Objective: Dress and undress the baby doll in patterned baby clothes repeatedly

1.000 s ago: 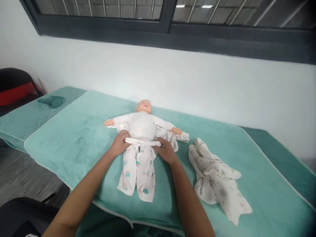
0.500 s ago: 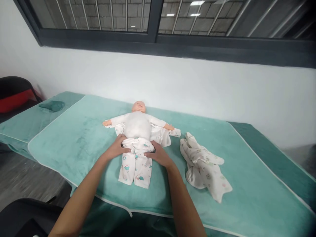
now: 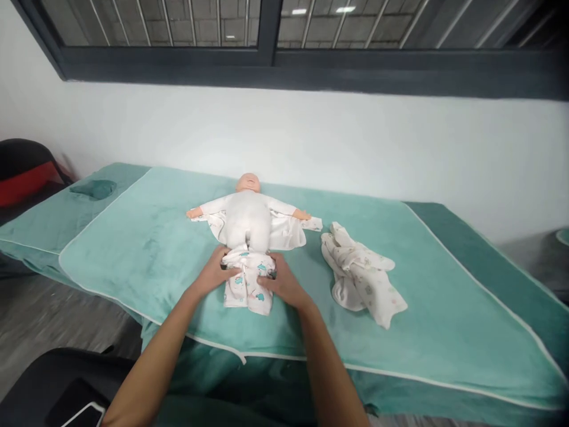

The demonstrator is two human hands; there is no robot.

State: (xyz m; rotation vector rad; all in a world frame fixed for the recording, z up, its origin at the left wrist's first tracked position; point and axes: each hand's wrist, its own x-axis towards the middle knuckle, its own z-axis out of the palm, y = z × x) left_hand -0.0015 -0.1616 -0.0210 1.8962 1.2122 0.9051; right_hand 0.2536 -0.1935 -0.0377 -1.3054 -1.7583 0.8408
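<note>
Both hands clamped on the doll's little printed pants [image 3: 249, 279]
Left hand [image 3: 219, 273] and right hand [image 3: 282, 279] each pinch a side of the bunched waist, fingers curled, legs of the doll [image 3: 248, 216] inside; open shirt [image 3: 287, 231] under its back, crumpled clothes [image 3: 362, 273] right of the hands.

The left hand [image 3: 217, 274] and right hand [image 3: 285, 281] are sliding the patterned pants [image 3: 249, 281] from the doll's [image 3: 247, 214] waist down its legs, and the white thighs are now showing.
</note>
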